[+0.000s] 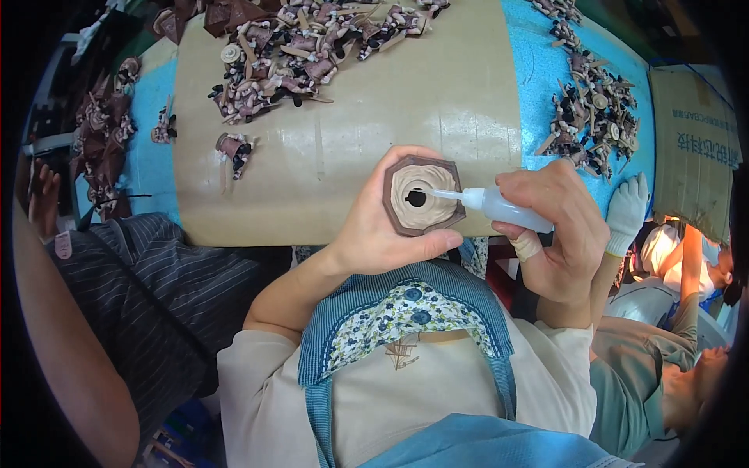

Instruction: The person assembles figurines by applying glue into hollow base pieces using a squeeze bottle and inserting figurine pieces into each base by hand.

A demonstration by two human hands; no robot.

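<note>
My left hand [373, 228] is wrapped round a brown eight-sided base piece [402, 204], whose open face is turned up. Inside its dark rim the piece is cream coloured and ringed like swirls, with a black hole in the middle. My right hand [568, 230], a beige bandage round one finger, grips a translucent white squeeze bottle [503, 209]. The bottle lies tilted nearly level, its thin nozzle pointing left, and the tip is over the inside of the piece beside the hole. Whether liquid comes out cannot be made out.
Small figurine parts [300, 66] are heaped at the table's far side. One figurine [234, 150] lies apart, nearer on the left. Further heaps [597, 113] lie on the blue right strip and at far left. A co-worker's white-gloved hand [628, 214] and a cardboard box [693, 148] are at right.
</note>
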